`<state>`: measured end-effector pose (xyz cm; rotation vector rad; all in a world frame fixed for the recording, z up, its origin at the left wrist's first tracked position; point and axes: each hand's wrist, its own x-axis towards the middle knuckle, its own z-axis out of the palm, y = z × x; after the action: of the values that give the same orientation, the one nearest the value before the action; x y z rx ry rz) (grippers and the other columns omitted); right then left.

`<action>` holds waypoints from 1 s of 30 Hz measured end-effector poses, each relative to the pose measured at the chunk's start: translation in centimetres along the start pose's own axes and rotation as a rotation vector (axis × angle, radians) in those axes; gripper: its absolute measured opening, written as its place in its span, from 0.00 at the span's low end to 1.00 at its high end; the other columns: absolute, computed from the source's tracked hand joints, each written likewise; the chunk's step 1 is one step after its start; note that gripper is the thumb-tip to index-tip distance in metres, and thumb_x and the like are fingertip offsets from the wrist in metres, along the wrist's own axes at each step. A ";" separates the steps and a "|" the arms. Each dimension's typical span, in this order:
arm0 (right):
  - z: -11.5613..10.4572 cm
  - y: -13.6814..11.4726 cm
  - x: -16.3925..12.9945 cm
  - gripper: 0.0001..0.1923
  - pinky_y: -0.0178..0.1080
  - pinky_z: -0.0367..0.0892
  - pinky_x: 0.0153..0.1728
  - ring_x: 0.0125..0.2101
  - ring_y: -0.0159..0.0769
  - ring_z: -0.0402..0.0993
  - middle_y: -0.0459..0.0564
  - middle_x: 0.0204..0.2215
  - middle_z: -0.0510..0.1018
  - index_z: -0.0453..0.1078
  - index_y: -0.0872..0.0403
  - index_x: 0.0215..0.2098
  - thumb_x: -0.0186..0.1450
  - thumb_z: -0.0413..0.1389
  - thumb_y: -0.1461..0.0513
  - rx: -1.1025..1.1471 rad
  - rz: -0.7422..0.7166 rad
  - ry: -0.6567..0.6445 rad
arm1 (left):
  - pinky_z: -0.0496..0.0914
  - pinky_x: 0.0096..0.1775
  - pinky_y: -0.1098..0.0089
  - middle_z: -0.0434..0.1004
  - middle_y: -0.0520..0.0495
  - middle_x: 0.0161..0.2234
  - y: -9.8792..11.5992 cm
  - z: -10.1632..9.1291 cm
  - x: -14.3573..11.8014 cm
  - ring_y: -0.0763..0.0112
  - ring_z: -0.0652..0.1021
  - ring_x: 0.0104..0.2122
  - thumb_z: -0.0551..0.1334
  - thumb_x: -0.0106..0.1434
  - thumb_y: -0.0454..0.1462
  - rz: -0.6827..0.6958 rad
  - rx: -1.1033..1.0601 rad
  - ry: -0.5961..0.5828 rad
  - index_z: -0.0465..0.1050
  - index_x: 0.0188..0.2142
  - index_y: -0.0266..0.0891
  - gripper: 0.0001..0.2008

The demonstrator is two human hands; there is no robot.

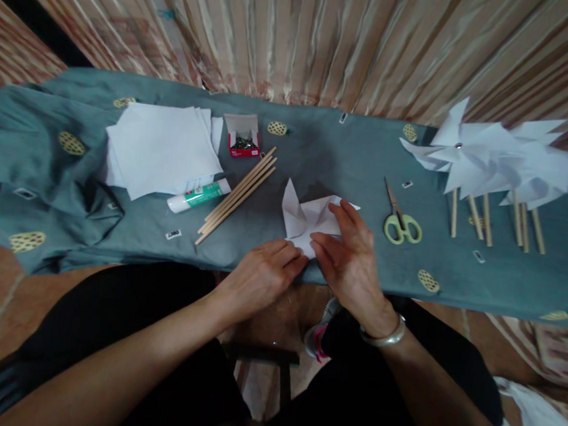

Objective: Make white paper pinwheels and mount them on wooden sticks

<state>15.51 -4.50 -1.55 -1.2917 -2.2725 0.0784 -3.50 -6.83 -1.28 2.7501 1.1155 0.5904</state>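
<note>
Head view: about midway through one more paper pinwheel, to judge from what lies around. Finished already – a row of white pinwheels (500, 160) on sticks at the far right of the table (319, 156), lying flat and overlapping. Left to do, as it seems: folding the last corners to the middle, fixing them, adding a stick. Folded paper piece (308, 219) at the near edge of the table, just in front of the body; white, with one pointed flap standing up at its left and creased flaps toward the centre, not yet a full wheel. Left hand (262, 274) pressing the near corner, fingers bent and close together on the paper. Right hand (353, 256) resting on top, fingers half spread and holding a flap down – bracelet on the wrist. Untouched for now: loose wooden sticks (238, 195), glue tube (198, 196), small red box of pins (243, 139), stack of white sheets (162, 148), green scissors (398, 221) to the right.
</note>
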 end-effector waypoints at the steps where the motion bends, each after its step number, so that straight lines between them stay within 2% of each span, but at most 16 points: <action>1: 0.0 0.0 0.0 0.09 0.55 0.63 0.58 0.65 0.52 0.56 0.59 0.61 0.66 0.74 0.54 0.37 0.70 0.52 0.62 -0.004 -0.003 0.001 | 0.76 0.40 0.65 0.76 0.44 0.37 0.0 0.0 0.0 0.66 0.76 0.37 0.52 0.70 0.31 0.001 -0.002 0.002 0.72 0.44 0.32 0.11; 8: 0.4 0.1 0.0 0.09 0.55 0.65 0.56 0.65 0.52 0.56 0.55 0.61 0.67 0.74 0.52 0.40 0.70 0.51 0.63 -0.054 -0.031 0.004 | 0.76 0.39 0.65 0.76 0.43 0.37 0.1 0.0 0.0 0.66 0.75 0.37 0.51 0.71 0.30 0.002 -0.017 0.005 0.72 0.44 0.31 0.11; 12: 0.6 0.0 0.0 0.10 0.54 0.65 0.55 0.65 0.52 0.56 0.57 0.61 0.66 0.73 0.52 0.41 0.70 0.50 0.65 -0.085 -0.047 0.004 | 0.76 0.39 0.65 0.76 0.43 0.36 0.1 0.0 0.0 0.66 0.75 0.36 0.51 0.70 0.30 -0.004 -0.030 0.005 0.72 0.43 0.30 0.11; 21: 1.1 0.0 -0.4 0.15 0.57 0.60 0.57 0.70 0.48 0.44 0.54 0.66 0.61 0.68 0.49 0.50 0.70 0.46 0.68 -0.066 -0.059 -0.070 | 0.75 0.38 0.67 0.76 0.44 0.36 0.2 -0.2 0.2 0.67 0.75 0.35 0.51 0.70 0.31 -0.025 -0.048 -0.024 0.73 0.40 0.33 0.11; 23: 1.2 0.0 -0.5 0.16 0.57 0.60 0.58 0.70 0.48 0.44 0.55 0.65 0.61 0.68 0.50 0.50 0.69 0.45 0.68 -0.051 -0.063 -0.071 | 0.75 0.38 0.67 0.77 0.44 0.36 0.1 -0.6 0.2 0.67 0.76 0.35 0.52 0.70 0.32 -0.020 -0.091 0.009 0.73 0.42 0.33 0.11; 26: 1.3 0.0 -0.5 0.16 0.57 0.58 0.59 0.70 0.48 0.43 0.56 0.65 0.61 0.70 0.51 0.49 0.69 0.45 0.68 -0.030 -0.051 -0.083 | 0.75 0.39 0.66 0.78 0.43 0.36 -1.0 -1.6 0.2 0.67 0.77 0.36 0.54 0.70 0.34 -0.060 -0.165 0.120 0.74 0.45 0.33 0.11; 30: 1.5 -0.2 -0.5 0.18 0.57 0.55 0.60 0.70 0.49 0.43 0.56 0.65 0.62 0.73 0.53 0.48 0.68 0.45 0.69 -0.016 -0.007 -0.098 | 0.74 0.41 0.67 0.80 0.43 0.38 -3.4 -2.8 0.3 0.67 0.79 0.38 0.56 0.69 0.35 -0.283 -0.245 0.260 0.77 0.44 0.36 0.12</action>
<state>14.88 -4.73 -3.00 -1.3145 -2.3647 0.1237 -6.60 -4.23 0.51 2.3030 1.3521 0.9876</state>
